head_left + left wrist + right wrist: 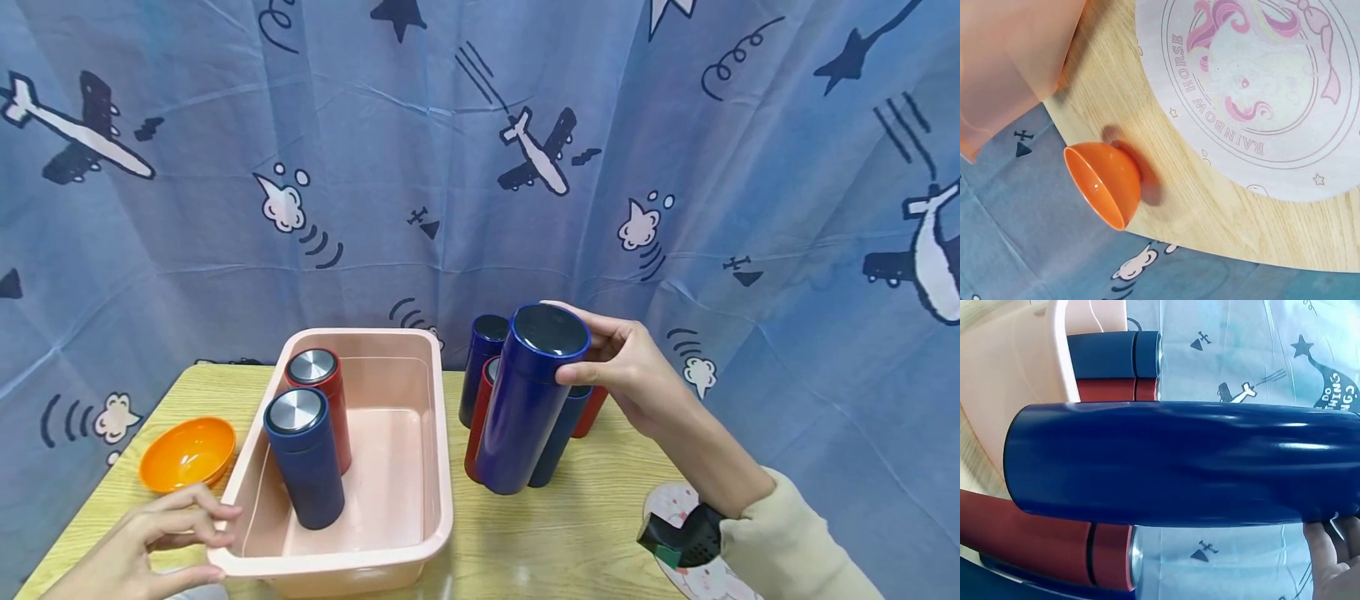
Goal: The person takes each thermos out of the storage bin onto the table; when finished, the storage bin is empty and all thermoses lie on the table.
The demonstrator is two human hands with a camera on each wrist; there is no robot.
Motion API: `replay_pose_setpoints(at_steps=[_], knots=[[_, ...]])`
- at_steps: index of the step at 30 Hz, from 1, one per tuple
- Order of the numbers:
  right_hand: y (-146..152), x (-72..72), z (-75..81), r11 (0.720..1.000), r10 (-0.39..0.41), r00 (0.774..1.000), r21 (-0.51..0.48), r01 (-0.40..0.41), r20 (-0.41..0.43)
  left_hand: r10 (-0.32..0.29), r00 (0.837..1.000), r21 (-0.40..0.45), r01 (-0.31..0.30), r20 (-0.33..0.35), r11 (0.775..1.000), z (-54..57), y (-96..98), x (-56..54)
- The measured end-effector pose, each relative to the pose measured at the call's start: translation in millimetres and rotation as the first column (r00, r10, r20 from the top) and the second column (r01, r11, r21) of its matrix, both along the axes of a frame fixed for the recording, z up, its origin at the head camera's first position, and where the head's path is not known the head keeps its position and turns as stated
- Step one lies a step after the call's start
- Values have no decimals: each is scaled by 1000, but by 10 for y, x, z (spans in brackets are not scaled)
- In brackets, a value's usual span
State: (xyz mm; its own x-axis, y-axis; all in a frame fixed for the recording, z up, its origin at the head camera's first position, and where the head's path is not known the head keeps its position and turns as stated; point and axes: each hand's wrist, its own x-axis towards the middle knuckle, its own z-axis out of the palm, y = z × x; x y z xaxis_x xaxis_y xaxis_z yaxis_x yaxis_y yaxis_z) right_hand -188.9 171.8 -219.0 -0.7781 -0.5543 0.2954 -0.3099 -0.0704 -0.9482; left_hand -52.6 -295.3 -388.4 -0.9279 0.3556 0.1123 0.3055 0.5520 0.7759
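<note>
Near its dark top, my right hand (pixel 626 371) grips a glossy blue thermos (pixel 525 408), thumb on the near side, tilted in front of the other flasks. In the right wrist view this blue thermos (pixel 1172 464) spans the picture, and fingertips (pixel 1322 547) show at its lid end. My left hand (pixel 161 537) holds the near left corner of a pink plastic tub (pixel 438 500) between thumb and fingers. Inside the tub, at its left side, stand a dark blue thermos (pixel 306 467) and a red thermos (pixel 333 408), both with silver lids.
Right of the tub stand a blue thermos (pixel 480 362), a red thermos (pixel 477 433), a dark navy thermos (pixel 557 442) and another red one, partly hidden. An orange bowl (pixel 187 454) sits left of the tub. A round white mat (pixel 1254 94) lies at the table's front. A curtain hangs behind.
</note>
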Motion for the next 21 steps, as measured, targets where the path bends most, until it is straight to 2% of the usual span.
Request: replay_pose_setpoints(at_steps=[6, 12, 21], knots=[[129, -11, -122, 1000, 12, 1000, -17, -12, 10, -4, 1000, 1, 4, -28, 1000, -10, -1, 7], [292, -16, -268, 998, 16, 999, -58, -13, 38, 7, 1000, -10, -7, 4, 1000, -4, 4, -2], [548, -51, -476, 985, 96, 993, -148, -86, 64, -12, 999, 13, 13, -35, 1000, -19, -7, 2]])
